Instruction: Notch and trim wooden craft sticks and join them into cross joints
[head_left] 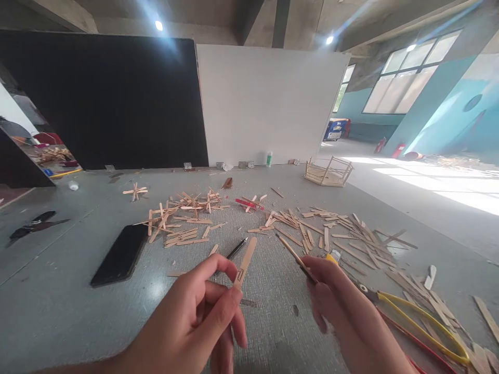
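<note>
My left hand (206, 306) pinches a flat wooden craft stick (248, 254) between thumb and fingers. The stick points up and away, with dark angular marks or cuts near its lower part. In my right hand (339, 296) is a thin wooden stick (291, 250) with a dark tip, aimed up and to the left. Its lower end is hidden by my fingers, and I cannot tell its exact kind. The two held pieces are apart. Between and beyond my hands lies a black pen (237, 249) on the grey table (273, 332).
Loose craft sticks (187, 237) are scattered across the middle and right. Pliers (421, 311) with yellow and red handles lie at lower right, by a yellow-ended tool (332, 257). A black phone (119, 257) is left. A wooden frame model (328, 174) and green bottle (269, 159) stand behind.
</note>
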A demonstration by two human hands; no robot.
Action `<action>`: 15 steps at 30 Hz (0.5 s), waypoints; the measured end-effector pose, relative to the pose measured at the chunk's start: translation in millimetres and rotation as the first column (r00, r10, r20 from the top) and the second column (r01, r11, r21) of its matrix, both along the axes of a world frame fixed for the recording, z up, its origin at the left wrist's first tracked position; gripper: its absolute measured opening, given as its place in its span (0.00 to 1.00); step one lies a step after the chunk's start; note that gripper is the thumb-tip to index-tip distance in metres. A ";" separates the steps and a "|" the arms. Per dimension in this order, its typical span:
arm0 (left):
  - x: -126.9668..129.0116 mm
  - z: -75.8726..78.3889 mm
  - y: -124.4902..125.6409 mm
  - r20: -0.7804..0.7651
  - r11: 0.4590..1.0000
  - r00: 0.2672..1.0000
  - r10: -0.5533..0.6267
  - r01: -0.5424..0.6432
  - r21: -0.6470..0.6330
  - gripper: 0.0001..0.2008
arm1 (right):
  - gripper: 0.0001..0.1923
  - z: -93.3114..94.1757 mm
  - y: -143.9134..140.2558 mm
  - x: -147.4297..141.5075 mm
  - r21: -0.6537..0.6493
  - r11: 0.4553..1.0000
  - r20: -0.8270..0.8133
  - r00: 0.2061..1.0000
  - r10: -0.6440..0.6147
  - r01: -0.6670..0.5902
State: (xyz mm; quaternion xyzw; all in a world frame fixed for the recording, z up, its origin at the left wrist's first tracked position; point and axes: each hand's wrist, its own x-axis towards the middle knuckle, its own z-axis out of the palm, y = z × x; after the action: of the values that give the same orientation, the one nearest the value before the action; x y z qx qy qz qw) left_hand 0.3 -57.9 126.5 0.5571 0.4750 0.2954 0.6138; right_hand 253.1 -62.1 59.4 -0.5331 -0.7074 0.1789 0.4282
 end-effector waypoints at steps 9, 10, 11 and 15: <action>-0.6 4.9 -7.0 -0.033 0.999 0.999 0.039 -0.038 0.022 0.22 | 0.05 -4.1 -10.4 0.8 0.106 0.993 0.199 0.980 0.025 -0.047; -0.3 5.4 -7.6 -0.036 0.999 0.998 0.045 -0.044 0.024 0.22 | 0.04 -4.8 -10.8 0.6 0.109 0.992 0.197 0.980 0.041 -0.064; 0.0 5.9 -8.1 -0.038 0.998 0.998 0.051 -0.050 0.026 0.23 | 0.04 -5.4 -11.2 0.2 0.110 0.991 0.193 0.979 0.058 -0.080; 1.7 8.1 -10.1 -0.042 0.997 0.997 0.068 -0.067 0.025 0.23 | 0.06 -4.2 -11.8 -4.5 0.145 0.979 0.180 0.977 0.112 -0.140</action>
State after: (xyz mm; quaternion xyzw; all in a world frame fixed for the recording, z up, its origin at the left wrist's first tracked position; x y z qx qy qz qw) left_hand 1.9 -68.0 134.6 0.5542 0.5028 0.3098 0.5866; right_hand 248.6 -73.9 55.3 -0.4650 -0.7859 0.1030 0.3944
